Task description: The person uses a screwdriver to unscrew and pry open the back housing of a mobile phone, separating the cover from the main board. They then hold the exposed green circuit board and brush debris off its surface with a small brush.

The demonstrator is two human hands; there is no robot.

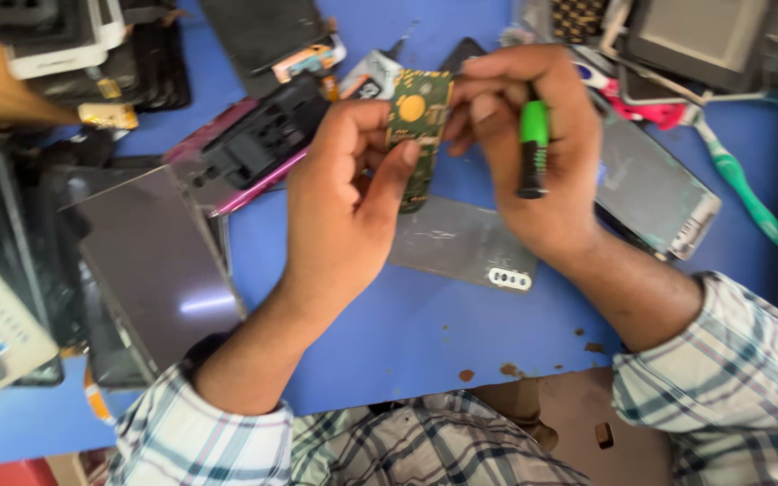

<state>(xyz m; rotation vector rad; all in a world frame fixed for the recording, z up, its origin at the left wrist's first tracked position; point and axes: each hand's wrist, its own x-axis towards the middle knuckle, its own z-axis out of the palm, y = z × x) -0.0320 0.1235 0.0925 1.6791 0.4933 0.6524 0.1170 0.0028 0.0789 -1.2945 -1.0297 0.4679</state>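
The blue worktop (425, 333) spreads wide under everything, chipped at its near edge and crowded round the sides with phone parts. Biggest among them is the dark glossy tablet-like panel (150, 270) lying flat at the left, then the grey phone back cover with a row of small camera holes (465, 243) lying directly beneath the hands, and a second grey metal cover (650, 189) off to the right beside a green-handled toothbrush (740, 184). A black plastic phone frame (263, 135) sits at upper left, with a small white-and-black printed packet (366, 79) just behind the board; its marks are too blurred to tell apart. The left hand (339, 207) is closed narrow on the small green circuit board with a round gold contact (418, 117), thumb on the front face and fingers behind, holding it upright above the worktop. The right hand (524, 153) touches the board's right edge with its fingertips while curled round a green-and-black handled screwdriver (534, 148), tip pointing down. As I judge it, the board is best gripped by its edges, kept steady and close to the worktop, with the tool tip kept off the gold pad.
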